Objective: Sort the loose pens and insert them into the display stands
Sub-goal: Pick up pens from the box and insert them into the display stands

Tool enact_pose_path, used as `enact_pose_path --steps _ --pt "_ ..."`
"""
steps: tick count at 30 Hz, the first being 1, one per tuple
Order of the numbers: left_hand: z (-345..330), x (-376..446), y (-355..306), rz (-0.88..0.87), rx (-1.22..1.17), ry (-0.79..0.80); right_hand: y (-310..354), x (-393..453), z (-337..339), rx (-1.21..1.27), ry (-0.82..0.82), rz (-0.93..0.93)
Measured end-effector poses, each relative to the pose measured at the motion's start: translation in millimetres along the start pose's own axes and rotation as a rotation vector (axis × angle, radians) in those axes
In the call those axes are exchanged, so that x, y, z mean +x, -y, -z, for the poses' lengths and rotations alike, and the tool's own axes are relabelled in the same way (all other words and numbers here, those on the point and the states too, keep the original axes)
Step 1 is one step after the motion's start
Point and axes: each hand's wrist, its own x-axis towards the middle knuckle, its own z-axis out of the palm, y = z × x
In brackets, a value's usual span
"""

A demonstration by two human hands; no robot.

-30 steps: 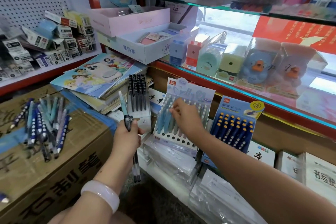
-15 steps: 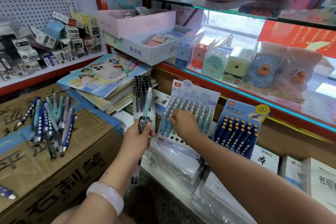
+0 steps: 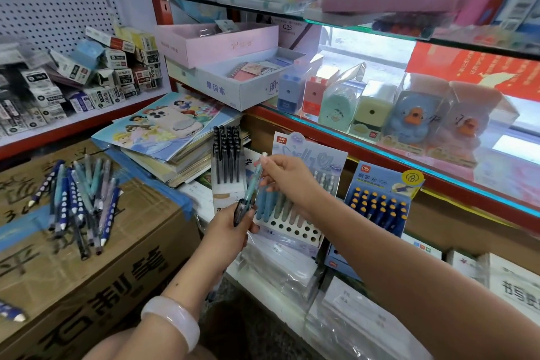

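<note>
Near the middle of the frame, the right hand [image 3: 287,177] pinched a thin teal plastic pen [image 3: 253,186] that the left hand [image 3: 230,226] also gripped, and it should go straight into an empty hole of the pale blue card stand [image 3: 295,228].

One view only: a wide-angle camera worn on the person's head, facing forward and tilted down. It sits close to the work; both forearms enter from the bottom edge, and the left hand [image 3: 226,229] and right hand [image 3: 287,181] meet near frame centre. The cardboard box [image 3: 87,266] fills the lower left, close to the lens. The pale pen stand [image 3: 295,213] stands just behind the hands, slightly right of centre. The glass shelf [image 3: 380,155] runs diagonally across the right half, and the pegboard [image 3: 58,3] occupies the upper left. Straight edges bow toward the borders. No second view shares the scene.
</note>
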Motion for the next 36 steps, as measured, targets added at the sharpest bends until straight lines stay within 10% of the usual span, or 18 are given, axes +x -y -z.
enact_pose_path --steps 11,20,36 --pt "-5.0 6.1 1.9 0.094 0.019 -0.057 -2.7 -3.4 83.2 -0.240 -0.393 0.035" --pt "-12.3 8.7 0.2 0.106 0.054 -0.051 -58.6 -14.9 94.0 -0.749 -0.305 0.080" --pt "-14.2 8.2 1.5 0.102 0.062 -0.036 -80.1 -23.0 75.2 -0.879 -0.243 0.087"
